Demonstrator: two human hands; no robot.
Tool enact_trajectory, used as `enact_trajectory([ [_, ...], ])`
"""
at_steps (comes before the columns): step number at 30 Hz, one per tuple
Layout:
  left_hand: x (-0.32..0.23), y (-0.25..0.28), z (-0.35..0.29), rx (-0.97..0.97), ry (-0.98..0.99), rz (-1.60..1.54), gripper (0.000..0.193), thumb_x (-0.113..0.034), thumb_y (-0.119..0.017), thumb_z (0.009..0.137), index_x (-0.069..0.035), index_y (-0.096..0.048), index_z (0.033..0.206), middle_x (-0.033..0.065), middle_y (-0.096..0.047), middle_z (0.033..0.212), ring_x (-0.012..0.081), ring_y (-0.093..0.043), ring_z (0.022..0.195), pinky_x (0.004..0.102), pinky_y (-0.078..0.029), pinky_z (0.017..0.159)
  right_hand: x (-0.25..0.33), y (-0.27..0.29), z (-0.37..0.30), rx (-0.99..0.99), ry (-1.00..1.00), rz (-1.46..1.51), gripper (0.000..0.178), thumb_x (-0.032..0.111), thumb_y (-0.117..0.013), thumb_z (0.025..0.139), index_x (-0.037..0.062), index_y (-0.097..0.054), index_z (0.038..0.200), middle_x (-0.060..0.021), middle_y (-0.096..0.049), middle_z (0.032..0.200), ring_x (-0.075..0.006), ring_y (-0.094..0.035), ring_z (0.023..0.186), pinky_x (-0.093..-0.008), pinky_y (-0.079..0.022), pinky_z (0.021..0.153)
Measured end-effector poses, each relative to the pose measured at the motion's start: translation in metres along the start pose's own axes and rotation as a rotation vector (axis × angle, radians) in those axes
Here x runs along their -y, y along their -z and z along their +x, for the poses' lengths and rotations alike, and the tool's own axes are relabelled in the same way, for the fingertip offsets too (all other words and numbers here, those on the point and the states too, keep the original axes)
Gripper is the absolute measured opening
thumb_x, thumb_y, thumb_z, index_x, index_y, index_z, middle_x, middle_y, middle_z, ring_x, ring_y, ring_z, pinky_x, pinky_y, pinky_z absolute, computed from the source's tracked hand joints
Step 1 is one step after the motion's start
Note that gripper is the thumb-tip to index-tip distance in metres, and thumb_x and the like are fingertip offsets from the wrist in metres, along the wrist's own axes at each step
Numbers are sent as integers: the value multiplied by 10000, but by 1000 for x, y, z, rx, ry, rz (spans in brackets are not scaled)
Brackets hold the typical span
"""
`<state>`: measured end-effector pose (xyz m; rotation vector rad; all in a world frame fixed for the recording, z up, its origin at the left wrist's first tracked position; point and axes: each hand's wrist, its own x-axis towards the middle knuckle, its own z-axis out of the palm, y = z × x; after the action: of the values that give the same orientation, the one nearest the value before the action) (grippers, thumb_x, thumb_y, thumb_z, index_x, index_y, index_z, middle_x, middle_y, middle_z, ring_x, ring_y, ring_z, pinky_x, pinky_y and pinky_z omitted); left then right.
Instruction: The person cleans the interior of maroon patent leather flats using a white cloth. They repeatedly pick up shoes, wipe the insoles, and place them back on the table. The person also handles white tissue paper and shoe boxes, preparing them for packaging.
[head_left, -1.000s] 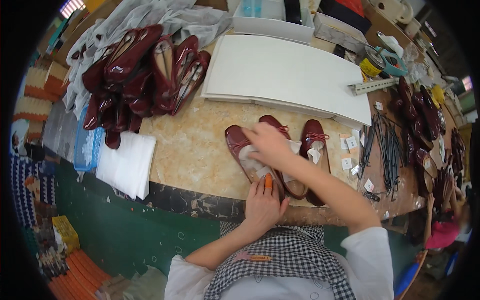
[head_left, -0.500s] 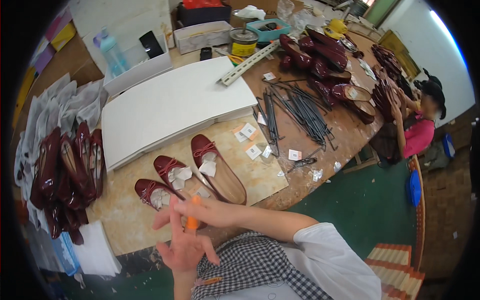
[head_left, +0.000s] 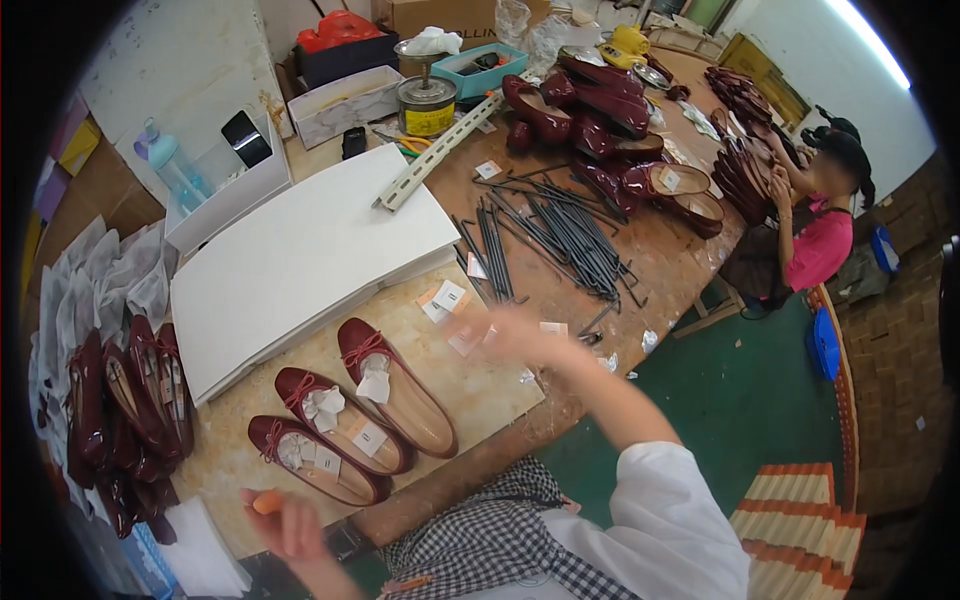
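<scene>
I see the blurred left hand (head_left: 288,528), fingers loosely parted, an orange finger sleeve (head_left: 268,502) on one, beside three dark-red bow-front shoes (head_left: 347,420) on the marbled tan worktop (head_left: 490,392). The right hand (head_left: 505,334) smears over small white-and-orange paper tags (head_left: 443,300), partly hiding them; I cannot tell whether it pinches one. Crumpled white paper (head_left: 373,380) obscures the shoes' insides.

The right hand (head_left: 500,335) is blurred; I cannot tell whether it touches the small labels (head_left: 443,300). The left hand (head_left: 292,525) is blurred too, its forearm (head_left: 335,582) cut off below.
</scene>
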<state>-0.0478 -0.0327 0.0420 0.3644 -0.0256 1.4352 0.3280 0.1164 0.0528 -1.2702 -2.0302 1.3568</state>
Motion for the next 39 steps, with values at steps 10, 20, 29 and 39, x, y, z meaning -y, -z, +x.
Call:
enact_trajectory([
  [10, -1, 100, -64, -844, 269, 1636, 555, -266, -520, 917, -8, -378, 1387, 122, -613, 1046, 164, -611, 852, 269, -493, 725, -171, 85, 11, -802, -445, -1030, 278, 306, -595, 856, 39, -516, 844, -161, -645, 773, -353, -653, 717, -436, -519, 604],
  [20, 30, 29, -29, -588, 95, 289, 697, -550, -386, 895, 6, -416, 1314, 193, -564, 1191, 351, -630, 888, 495, -550, 721, -85, 77, 1, -871, -310, -927, 166, 244, -593, 812, 93, -551, 867, -159, -650, 710, -372, -637, 676, -481, -498, 603],
  [29, 48, 39, 14, -535, 107, 645, 828, -676, -319, 880, -1, -365, 1357, 182, -526, 1260, 315, -562, 1094, 427, -476, 934, 98, -111, -13, -124, 91, 173, 328, 136, -625, 861, 32, -608, 1172, -42, -487, 535, -87, -413, 489, -262, -363, 483],
  [39, 54, 21, 15, -492, -82, 936, 876, -696, -415, 848, -5, -321, 1378, 128, -499, 1267, 205, -520, 1121, 341, -421, 947, 135, -137, 16, -50, 116, 180, 292, 120, -513, 934, 18, -595, 1195, 26, -387, 496, -40, -367, 444, -238, -317, 421],
])
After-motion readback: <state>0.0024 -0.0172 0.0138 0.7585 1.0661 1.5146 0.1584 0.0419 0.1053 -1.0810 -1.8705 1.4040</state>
